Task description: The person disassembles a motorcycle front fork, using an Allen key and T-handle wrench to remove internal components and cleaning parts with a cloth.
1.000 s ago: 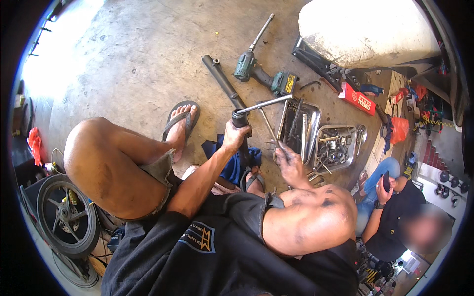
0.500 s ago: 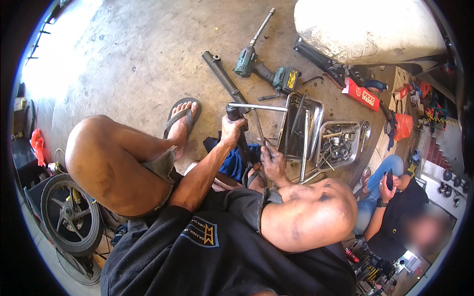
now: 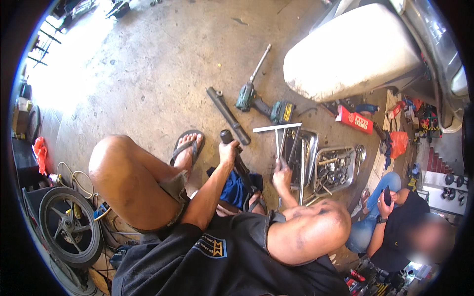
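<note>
My left hand (image 3: 228, 154) grips a black tube (image 3: 240, 165) that looks like a motorcycle fork leg, close below its dark top end. The tube slants down toward a blue cloth (image 3: 237, 190) between my feet. In my right hand (image 3: 282, 175) is a silver T-handle wrench (image 3: 269, 129), held by its stem with the crossbar away from me. The wrench is apart from the tube, over the near edge of a metal tray (image 3: 312, 148). Another dark tube (image 3: 226, 114) lies on the floor just beyond my left hand.
A green cordless impact driver (image 3: 266, 106) with a long socket lies beyond the tube. A second tray (image 3: 340, 185) holds sockets and small parts. White bodywork (image 3: 350, 54) overhangs the far right. A wheel (image 3: 69, 227) stands at left. A person (image 3: 395, 217) sits at right with a phone.
The wrench's crossbar end has come off the top of the held tube. My right hand has moved it away to the right. My left hand still holds the tube. The view has shifted.
</note>
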`<action>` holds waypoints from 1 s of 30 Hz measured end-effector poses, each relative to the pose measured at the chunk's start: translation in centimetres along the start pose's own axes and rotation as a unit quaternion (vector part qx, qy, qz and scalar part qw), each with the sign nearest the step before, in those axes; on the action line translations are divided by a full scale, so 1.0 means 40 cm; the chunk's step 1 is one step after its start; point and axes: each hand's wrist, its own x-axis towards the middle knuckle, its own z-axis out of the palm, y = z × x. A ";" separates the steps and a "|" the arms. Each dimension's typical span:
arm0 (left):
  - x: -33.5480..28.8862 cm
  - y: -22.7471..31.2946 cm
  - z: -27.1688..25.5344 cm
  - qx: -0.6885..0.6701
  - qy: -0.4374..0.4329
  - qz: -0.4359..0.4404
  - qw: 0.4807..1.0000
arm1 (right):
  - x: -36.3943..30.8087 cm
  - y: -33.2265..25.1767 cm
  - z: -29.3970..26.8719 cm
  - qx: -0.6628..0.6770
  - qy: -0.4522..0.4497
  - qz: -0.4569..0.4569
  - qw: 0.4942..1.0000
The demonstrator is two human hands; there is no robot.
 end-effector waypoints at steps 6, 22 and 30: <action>0.086 -0.002 -0.013 0.355 0.080 -0.064 0.929 | 0.028 0.080 0.096 -0.105 -0.053 0.102 0.988; 0.449 0.515 0.188 0.758 -0.338 -0.083 0.552 | 0.115 0.068 0.194 -0.167 -0.171 0.073 0.968; 0.760 0.712 0.270 0.782 -0.150 0.121 0.593 | 0.194 0.139 0.166 -0.242 -0.213 0.053 0.945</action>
